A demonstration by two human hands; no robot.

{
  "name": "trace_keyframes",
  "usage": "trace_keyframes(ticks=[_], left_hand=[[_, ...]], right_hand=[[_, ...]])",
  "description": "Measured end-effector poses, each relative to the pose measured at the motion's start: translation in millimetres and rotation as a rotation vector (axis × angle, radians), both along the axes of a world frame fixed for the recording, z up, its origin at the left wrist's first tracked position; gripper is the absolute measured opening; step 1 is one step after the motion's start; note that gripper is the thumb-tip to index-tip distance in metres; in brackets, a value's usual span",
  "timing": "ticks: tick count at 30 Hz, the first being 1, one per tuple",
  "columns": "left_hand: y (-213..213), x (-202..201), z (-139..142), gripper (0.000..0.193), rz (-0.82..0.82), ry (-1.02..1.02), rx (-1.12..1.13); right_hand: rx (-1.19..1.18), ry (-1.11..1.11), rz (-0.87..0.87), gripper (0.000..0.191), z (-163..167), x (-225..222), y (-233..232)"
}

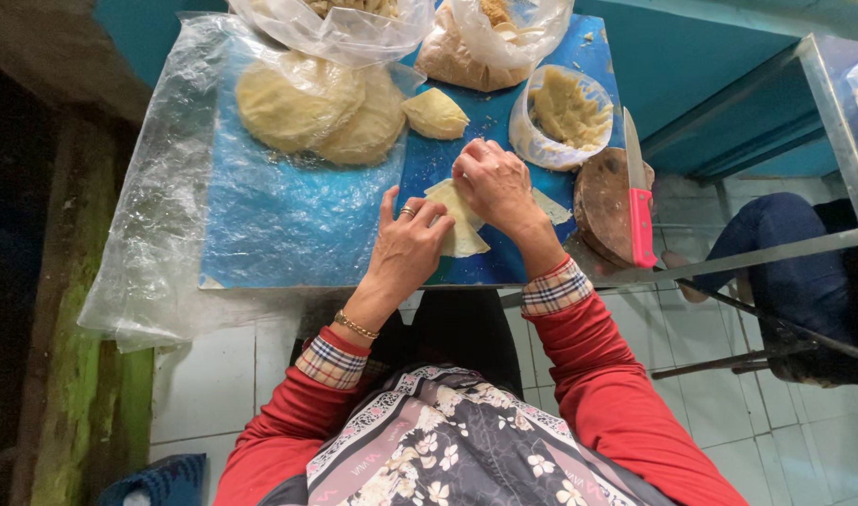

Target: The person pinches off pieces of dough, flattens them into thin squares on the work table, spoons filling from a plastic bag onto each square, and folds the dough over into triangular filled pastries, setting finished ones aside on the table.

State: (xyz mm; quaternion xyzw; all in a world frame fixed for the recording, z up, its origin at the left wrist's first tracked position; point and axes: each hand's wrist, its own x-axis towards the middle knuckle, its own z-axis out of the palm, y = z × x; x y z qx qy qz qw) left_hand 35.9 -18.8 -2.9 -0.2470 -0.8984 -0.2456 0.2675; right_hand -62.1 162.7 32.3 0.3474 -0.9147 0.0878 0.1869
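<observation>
Both hands pinch one thin pale dough sheet (462, 225) on the blue bench (288, 225). I'd keep my left hand (408, 245) flat, fingers half curled on its edge, while my right hand (492, 185) closes round the fold, pressing evenly.

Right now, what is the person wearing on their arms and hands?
Both arms are in red long sleeves that end in plaid cuffs of beige, red and dark lines. The left hand has a ring on one finger, and a gold-coloured bracelet sits at the left wrist. The right hand shows no jewellery from this view.
</observation>
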Motion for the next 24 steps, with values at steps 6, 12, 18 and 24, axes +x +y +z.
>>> trace_keyframes(ticks=[6, 12, 18, 24], left_hand=[[0, 0, 0, 0.022, -0.002, 0.011, 0.02], [-1, 1, 1, 0.02, -0.012, -0.007, 0.014], [0, 0, -1, 0.021, -0.018, -0.008, 0.02], [1, -3, -4, 0.022, -0.033, -0.006, 0.02]], right_hand=[[-0.098, 0.023, 0.008, 0.017, 4, 7, 6], [-0.083, -0.054, -0.073, 0.02, 4, 11, 17], [-0.195, -0.122, -0.12, 0.02, -6, 4, 13], [-0.123, -0.111, -0.123, 0.004, -10, -7, 6]])
